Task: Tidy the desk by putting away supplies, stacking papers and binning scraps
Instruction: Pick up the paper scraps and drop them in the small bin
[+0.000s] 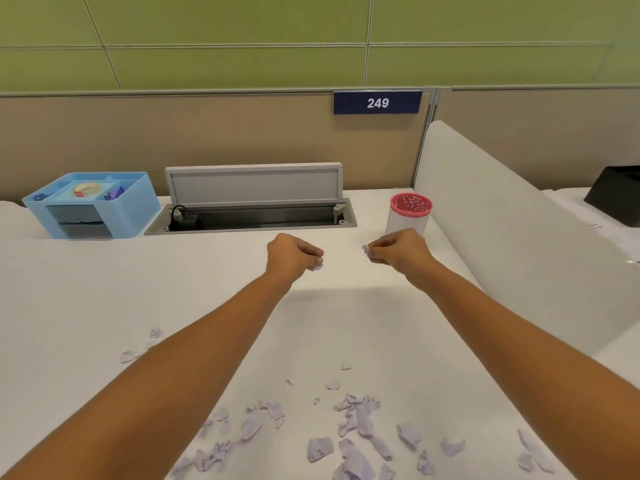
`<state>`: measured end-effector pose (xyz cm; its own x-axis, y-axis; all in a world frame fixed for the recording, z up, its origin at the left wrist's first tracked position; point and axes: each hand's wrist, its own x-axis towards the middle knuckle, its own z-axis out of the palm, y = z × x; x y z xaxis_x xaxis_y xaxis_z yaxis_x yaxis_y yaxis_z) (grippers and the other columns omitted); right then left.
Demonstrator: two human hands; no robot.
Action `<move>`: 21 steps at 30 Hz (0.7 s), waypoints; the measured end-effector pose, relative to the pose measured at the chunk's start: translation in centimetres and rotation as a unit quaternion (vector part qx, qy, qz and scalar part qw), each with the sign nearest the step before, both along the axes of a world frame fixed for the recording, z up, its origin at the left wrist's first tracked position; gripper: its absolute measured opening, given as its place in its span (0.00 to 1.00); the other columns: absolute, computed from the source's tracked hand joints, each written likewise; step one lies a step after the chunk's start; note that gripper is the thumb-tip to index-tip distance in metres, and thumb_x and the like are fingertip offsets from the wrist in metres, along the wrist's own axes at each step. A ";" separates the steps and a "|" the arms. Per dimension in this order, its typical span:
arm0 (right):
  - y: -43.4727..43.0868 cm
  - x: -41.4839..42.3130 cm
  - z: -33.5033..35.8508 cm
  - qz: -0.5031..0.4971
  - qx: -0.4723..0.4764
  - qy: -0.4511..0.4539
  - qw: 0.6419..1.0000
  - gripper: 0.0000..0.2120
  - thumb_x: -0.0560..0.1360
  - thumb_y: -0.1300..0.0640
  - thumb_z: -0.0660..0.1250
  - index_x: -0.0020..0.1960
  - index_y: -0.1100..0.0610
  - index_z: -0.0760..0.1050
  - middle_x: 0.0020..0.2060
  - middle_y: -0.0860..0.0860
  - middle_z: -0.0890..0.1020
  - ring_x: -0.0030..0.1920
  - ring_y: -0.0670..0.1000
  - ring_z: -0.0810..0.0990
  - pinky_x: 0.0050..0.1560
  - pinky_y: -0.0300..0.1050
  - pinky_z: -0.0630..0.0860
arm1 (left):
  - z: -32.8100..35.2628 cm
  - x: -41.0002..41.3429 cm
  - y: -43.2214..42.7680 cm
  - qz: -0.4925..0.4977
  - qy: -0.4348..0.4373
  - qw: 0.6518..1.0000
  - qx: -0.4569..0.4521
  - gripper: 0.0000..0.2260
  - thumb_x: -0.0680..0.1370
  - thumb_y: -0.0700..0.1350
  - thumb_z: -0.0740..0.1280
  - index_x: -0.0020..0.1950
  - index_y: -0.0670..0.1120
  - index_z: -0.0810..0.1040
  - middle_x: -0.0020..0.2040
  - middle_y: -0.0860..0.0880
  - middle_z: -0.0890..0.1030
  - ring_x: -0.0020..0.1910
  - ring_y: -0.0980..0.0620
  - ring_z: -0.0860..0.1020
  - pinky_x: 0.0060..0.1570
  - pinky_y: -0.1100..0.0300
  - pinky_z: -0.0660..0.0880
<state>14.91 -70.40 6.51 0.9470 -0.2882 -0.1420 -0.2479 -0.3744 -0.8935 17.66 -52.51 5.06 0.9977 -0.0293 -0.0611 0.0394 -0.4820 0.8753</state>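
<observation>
- Paper scraps (360, 420), pale lilac and torn, lie scattered over the near part of the white tabletop (104, 289) in the head view. Most sit between our forearms and to the right, and a few lie off to the left.
- Our left hand (292, 252) is held out over the middle of the tabletop, its fingers curled round a small scrap (318, 266) that peeks out at the fingertips.
- Our right hand (398, 249) is curled the same way and pinches another bit of paper (366, 249). The two hands are apart.
- Just behind the right hand a white cup (411, 213) with a pink rim stands upright, beside the white divider panel (502, 230).
- An open cable hatch (252, 216) sits at the back centre with its lid raised and a black plug at its left end.
- A blue organiser (93, 202) stands at the back left, with a roll of tape (85, 188) in a top compartment.
- We read 249 on a blue sign (377, 102) on the partition.
</observation>
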 end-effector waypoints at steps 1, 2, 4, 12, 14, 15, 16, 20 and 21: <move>-1.0 0.9 0.8 -0.017 0.000 -0.018 1.000 0.11 0.71 0.62 0.72 0.52 0.65 0.80 0.50 0.58 0.82 0.44 0.51 0.81 0.54 0.41 0.76 | -0.1 0.6 -0.8 0.004 0.008 1.000 -0.006 0.09 0.71 0.36 0.72 0.51 0.38 0.82 0.46 0.41 0.83 0.32 0.57 0.77 0.34 0.73 0.72; -1.9 1.7 1.5 -0.034 -0.002 -0.035 0.999 0.11 0.71 0.63 0.71 0.52 0.65 0.80 0.51 0.58 0.82 0.44 0.50 0.80 0.54 0.39 0.76 | -0.2 1.1 -1.6 0.005 0.013 1.000 -0.010 0.09 0.71 0.36 0.72 0.51 0.38 0.82 0.45 0.42 0.83 0.32 0.57 0.77 0.32 0.74 0.72; -3.7 3.5 2.8 -0.088 -0.022 -0.057 0.994 0.13 0.71 0.62 0.72 0.55 0.64 0.79 0.53 0.54 0.79 0.47 0.50 0.77 0.51 0.38 0.74 | -0.1 2.2 -3.0 -0.001 0.016 1.000 -0.022 0.08 0.71 0.36 0.72 0.50 0.37 0.82 0.45 0.41 0.83 0.32 0.56 0.78 0.33 0.74 0.73; -7.8 8.5 3.3 -0.135 -0.130 -0.060 0.981 0.11 0.76 0.62 0.65 0.56 0.63 0.79 0.57 0.59 0.79 0.58 0.57 0.76 0.53 0.45 0.74 | 1.2 6.2 -8.0 -0.021 -0.005 0.998 -0.065 0.08 0.70 0.32 0.72 0.48 0.36 0.82 0.46 0.39 0.83 0.37 0.48 0.80 0.47 0.61 0.79; -8.2 9.0 3.1 -0.122 -0.143 -0.050 0.981 0.12 0.78 0.61 0.63 0.59 0.63 0.78 0.59 0.59 0.78 0.59 0.58 0.76 0.56 0.46 0.74 | 1.7 7.2 -9.2 -0.024 -0.010 0.997 -0.077 0.08 0.70 0.31 0.72 0.48 0.36 0.83 0.46 0.40 0.83 0.32 0.52 0.80 0.47 0.63 0.79; -8.4 9.3 3.0 -0.120 -0.142 -0.055 0.981 0.12 0.78 0.61 0.62 0.60 0.63 0.77 0.60 0.59 0.78 0.60 0.58 0.75 0.57 0.46 0.73 | 2.1 7.7 -9.8 -0.026 -0.013 0.996 -0.081 0.08 0.70 0.31 0.72 0.47 0.36 0.83 0.45 0.41 0.83 0.30 0.55 0.79 0.44 0.66 0.78; -8.7 9.4 2.9 -0.120 -0.140 -0.064 0.981 0.13 0.79 0.61 0.61 0.60 0.63 0.77 0.60 0.59 0.78 0.60 0.58 0.75 0.58 0.46 0.73 | 2.5 8.1 -10.5 -0.029 -0.014 0.996 -0.085 0.07 0.70 0.32 0.72 0.47 0.36 0.83 0.45 0.41 0.83 0.29 0.56 0.79 0.43 0.67 0.78; -9.2 9.4 2.4 -0.146 -0.123 -0.130 0.973 0.13 0.79 0.62 0.60 0.60 0.64 0.77 0.59 0.59 0.79 0.59 0.57 0.76 0.60 0.45 0.71 | 4.3 9.4 -13.6 -0.041 -0.024 0.994 -0.100 0.08 0.70 0.32 0.72 0.48 0.35 0.82 0.48 0.39 0.83 0.44 0.45 0.82 0.54 0.54 0.78; -9.3 9.2 2.2 -0.158 -0.116 -0.147 0.970 0.13 0.79 0.63 0.60 0.59 0.64 0.77 0.57 0.59 0.80 0.58 0.56 0.77 0.58 0.44 0.72 | 4.6 9.8 -14.5 -0.044 -0.029 0.993 -0.103 0.08 0.70 0.32 0.72 0.48 0.35 0.82 0.48 0.38 0.83 0.47 0.43 0.82 0.55 0.53 0.78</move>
